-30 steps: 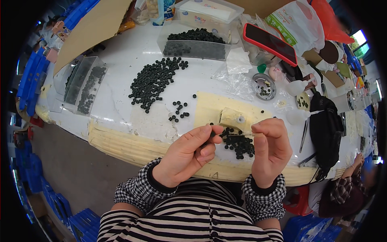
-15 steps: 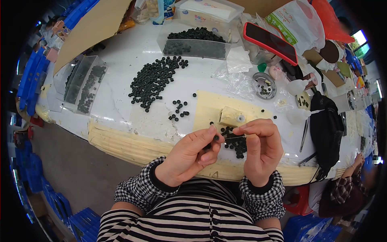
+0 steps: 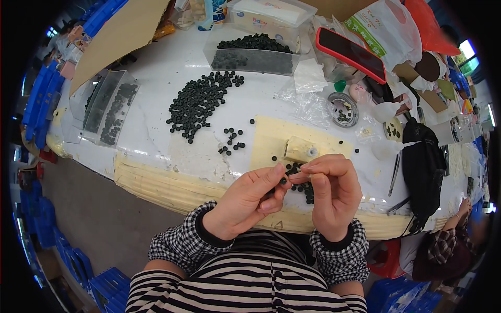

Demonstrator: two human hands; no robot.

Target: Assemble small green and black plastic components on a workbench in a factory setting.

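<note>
My left hand (image 3: 245,195) pinches a small black round piece (image 3: 283,181) between thumb and forefinger, its other fingers curled below. From the right, my right hand (image 3: 336,195) is closed, with its forefinger reaching to that piece. A thin, light-coloured stick is pinched in it; only a bit shows by the thumb tip, the rest being hidden by the fingers. Just beyond the hands stands a yellowish block (image 3: 300,150) with a pale round knob. Beneath and between my hands lie several loose black pieces (image 3: 308,193), partly covered by my fingers.
A large heap of black pieces (image 3: 198,104) spreads to the left. Behind it is a clear bin (image 3: 250,62) of more pieces; clear trays (image 3: 117,109) stand far left. A red-cased phone (image 3: 350,55), round dish (image 3: 343,110), tweezers (image 3: 395,175) and black bag (image 3: 420,172) are at right.
My right hand has moved slightly left, its fingertips now at the piece in my left hand. The thin stick, visible between the hands before, is now mostly hidden.
</note>
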